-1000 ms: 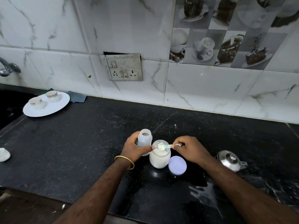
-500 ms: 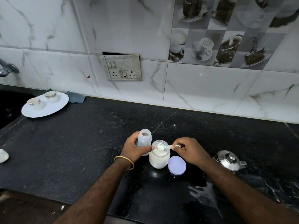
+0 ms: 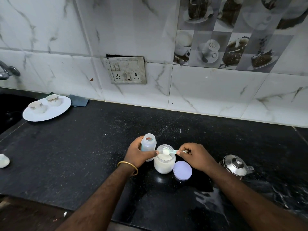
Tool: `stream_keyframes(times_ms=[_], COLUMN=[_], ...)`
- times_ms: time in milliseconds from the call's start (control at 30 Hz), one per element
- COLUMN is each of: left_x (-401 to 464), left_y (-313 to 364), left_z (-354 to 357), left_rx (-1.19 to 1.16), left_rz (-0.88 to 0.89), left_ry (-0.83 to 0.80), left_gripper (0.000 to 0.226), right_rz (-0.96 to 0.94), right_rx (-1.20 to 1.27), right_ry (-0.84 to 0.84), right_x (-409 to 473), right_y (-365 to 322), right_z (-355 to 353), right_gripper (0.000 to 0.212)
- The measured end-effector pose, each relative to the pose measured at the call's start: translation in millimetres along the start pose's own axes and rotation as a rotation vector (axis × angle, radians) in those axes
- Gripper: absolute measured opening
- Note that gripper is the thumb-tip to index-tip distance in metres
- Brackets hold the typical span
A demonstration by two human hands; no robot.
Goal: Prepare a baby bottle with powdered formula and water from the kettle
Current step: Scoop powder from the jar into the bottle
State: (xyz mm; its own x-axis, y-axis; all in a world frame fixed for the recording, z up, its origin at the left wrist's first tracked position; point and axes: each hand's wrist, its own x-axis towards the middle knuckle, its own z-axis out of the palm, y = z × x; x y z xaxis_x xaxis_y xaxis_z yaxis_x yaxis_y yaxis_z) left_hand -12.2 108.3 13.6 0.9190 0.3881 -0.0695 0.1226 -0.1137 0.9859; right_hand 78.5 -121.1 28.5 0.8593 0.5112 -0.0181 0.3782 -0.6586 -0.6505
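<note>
My left hand grips an open, clear baby bottle standing upright on the black counter. Right beside it stands an open jar of white formula powder. My right hand pinches the handle of a small pale green scoop, heaped with powder, just above the jar's mouth. The jar's lilac lid lies flat to the right of the jar. A steel kettle with its lid on stands further right, partly behind my right forearm.
A white plate with two small cups sits at the far left by the sink, a grey cloth behind it. A small white object lies at the left edge. A wet patch spreads near the front right. The tiled wall carries a socket panel.
The heaped scoop has stayed just above the jar's mouth, and the bottle has stayed in my left hand. Only the view has shifted slightly.
</note>
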Motion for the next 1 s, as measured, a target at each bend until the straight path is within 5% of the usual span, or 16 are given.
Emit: stream_keyframes(times_ms=[333,733,1000], left_x=[4,14,18], left_y=[8,43,49], left_z=[-3,4,23], left_rx=[0.022,-0.043,-0.022], left_rz=[0.008,0.112,0.127], left_ry=[0.031,0.016,-0.034], left_gripper=[0.062,0.064,0.061], right_rz=[0.359,0.243,0.049], right_rx=[0.628,0.792,0.627], right_ry=[-0.117,0.006,0.174], right_x=[-5,-8,-4], right_y=[-14,-59,-85], right_z=[-8,-59,-74], right_gripper=[0.018,0.014,0.011])
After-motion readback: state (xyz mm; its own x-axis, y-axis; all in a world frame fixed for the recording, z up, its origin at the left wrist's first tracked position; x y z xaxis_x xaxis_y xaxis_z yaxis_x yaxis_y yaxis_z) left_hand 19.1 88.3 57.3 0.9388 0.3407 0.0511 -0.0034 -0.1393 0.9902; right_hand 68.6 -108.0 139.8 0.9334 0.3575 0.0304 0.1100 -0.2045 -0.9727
